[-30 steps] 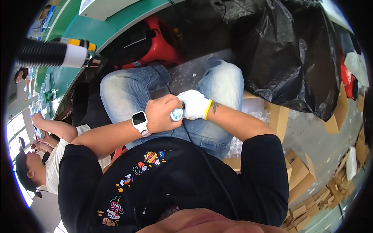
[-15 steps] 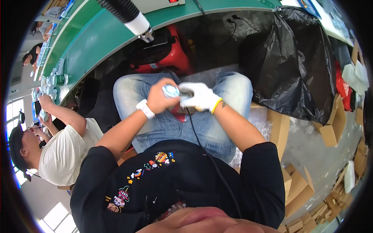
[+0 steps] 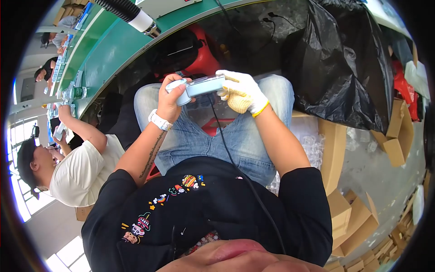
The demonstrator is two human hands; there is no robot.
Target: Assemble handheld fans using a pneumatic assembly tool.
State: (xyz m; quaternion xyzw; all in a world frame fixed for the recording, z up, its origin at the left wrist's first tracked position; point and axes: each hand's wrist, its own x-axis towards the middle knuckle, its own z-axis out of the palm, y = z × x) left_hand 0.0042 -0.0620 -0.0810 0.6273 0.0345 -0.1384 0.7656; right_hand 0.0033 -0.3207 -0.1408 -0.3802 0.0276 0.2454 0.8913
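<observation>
- So the pale blue gadget [image 3: 206, 85] is up over the lap, lying roughly crosswise between the two hands, rounded end to the left.
- Left hand [image 3: 170, 99] is bare and curled round that rounded end, thumb on top. White watch [image 3: 160, 120] on that wrist.
- Right hand [image 3: 244, 94] wears a white glove with a yellow cuff, fingers bent and gripping the other end.
- Black cable [image 3: 223, 138] runs down past the lap over the dark shirt.
- Green bench [image 3: 102, 63] ahead, red machine [image 3: 207, 56] underneath, big black bag [image 3: 344, 72] off right.
</observation>
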